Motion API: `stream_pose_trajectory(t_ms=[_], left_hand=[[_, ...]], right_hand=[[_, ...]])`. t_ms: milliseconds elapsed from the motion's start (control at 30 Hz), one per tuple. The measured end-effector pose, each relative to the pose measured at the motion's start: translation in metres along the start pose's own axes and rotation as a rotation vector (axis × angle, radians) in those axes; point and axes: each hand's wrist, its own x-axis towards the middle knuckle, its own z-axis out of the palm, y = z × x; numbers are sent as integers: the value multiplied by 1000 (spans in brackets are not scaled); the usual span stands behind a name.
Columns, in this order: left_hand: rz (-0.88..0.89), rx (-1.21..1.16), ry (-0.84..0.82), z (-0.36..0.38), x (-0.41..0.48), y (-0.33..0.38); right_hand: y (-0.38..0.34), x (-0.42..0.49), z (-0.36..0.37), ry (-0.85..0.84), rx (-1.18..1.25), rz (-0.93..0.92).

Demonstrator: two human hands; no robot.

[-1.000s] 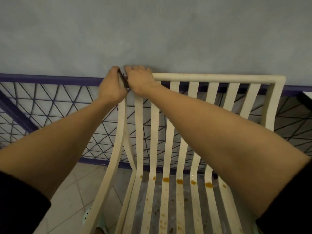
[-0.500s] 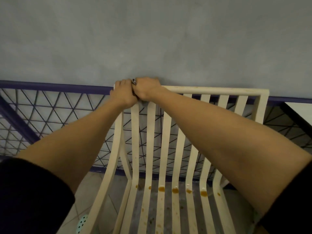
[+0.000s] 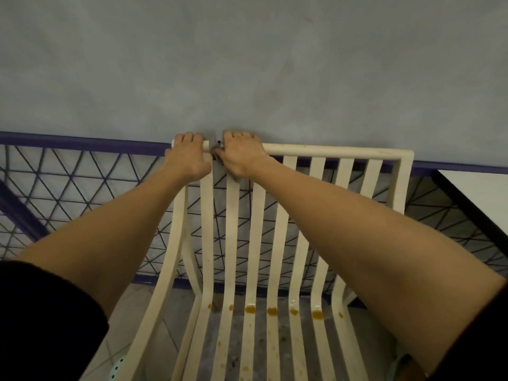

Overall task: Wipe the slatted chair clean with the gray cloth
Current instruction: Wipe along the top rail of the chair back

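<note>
- A gray wall [image 3: 247,64] fills the far half of the view, with a purple-framed railing [image 3: 68,193] of dark triangular mesh running below it from left to right.
- The slatted chair [image 3: 288,229] stands in the middle, close in front of the railing, its back toward the wall. It is cream-coloured, with a round top rail, upright slats curving down into the seat, and a side post at each end. Orange-brown blots sit in a row where the back slats bend into the seat, and smaller brown specks and smears run along the near seat slats.
- A white surface with a dark edge [image 3: 478,199] shows at the right, beside the chair's right post.
- Pale floor tiles [image 3: 137,325] lie under and to the left of the chair; a small mint-green dotted piece [image 3: 116,368] peeks out at the near left leg.
- The left hand [image 3: 188,158] is curled over the top rail at its far left corner, fingers wrapped over the far side, gripping the rail.
- The right hand [image 3: 242,155] lies just beside it on the same rail, fingers bent over the rail and pressing the cloth against it.
- The gray cloth [image 3: 217,152] is mostly hidden; only a small bunched gray bit shows between the two hands, under the right hand's thumb side, on the top rail.
</note>
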Motion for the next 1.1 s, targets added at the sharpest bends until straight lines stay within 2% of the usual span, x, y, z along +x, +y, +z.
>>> stream_pose_trajectory(t_ms=[167, 300, 433, 700, 867, 933, 1100], left_hand=[[15, 27, 16, 3, -1, 0], [19, 45, 30, 5, -1, 1], [15, 57, 27, 4, -2, 2], [15, 76, 48, 8, -2, 2], [24, 94, 72, 10, -3, 1], [30, 93, 65, 9, -4, 1], [17, 86, 47, 6, -2, 1]], right_hand=[[3, 9, -9, -54, 139, 73], [3, 1, 5, 92, 17, 37], [9, -9, 15, 130, -74, -6], [10, -6, -21, -25, -5, -57], [13, -13, 3, 117, -57, -15], [19, -18, 11, 149, -73, -51], [23, -12, -10, 38, 67, -19]])
